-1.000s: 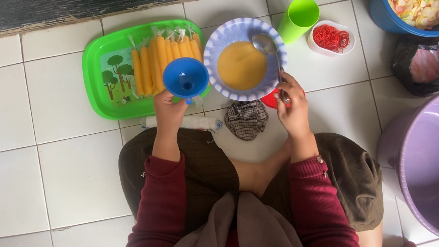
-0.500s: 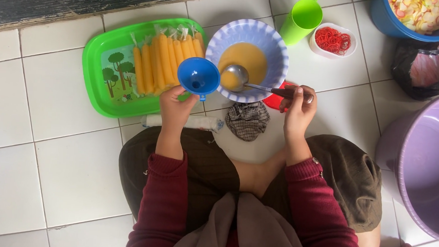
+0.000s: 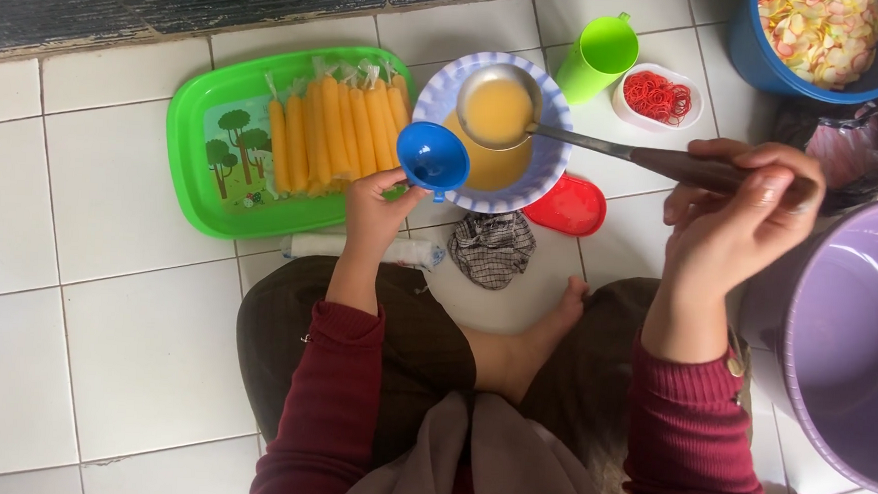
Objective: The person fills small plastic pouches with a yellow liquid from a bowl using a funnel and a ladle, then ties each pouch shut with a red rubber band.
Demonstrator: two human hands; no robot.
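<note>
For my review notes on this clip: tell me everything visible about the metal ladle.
The ladle looks like plain steel: a round bowl on a long thin handle that darkens toward the grip end. The bowl is filled with an opaque yellow-orange liquid and sits level above the blue-rimmed bowl of the same liquid, beside the blue funnel. The handle runs right to the right hand, which pinches its end. Whether it touches the bowl's rim cannot be told.

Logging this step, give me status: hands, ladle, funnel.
Left hand holds blue funnel. Right hand holds ladle, full of orange liquid, over bowl. Nothing between them.
</note>
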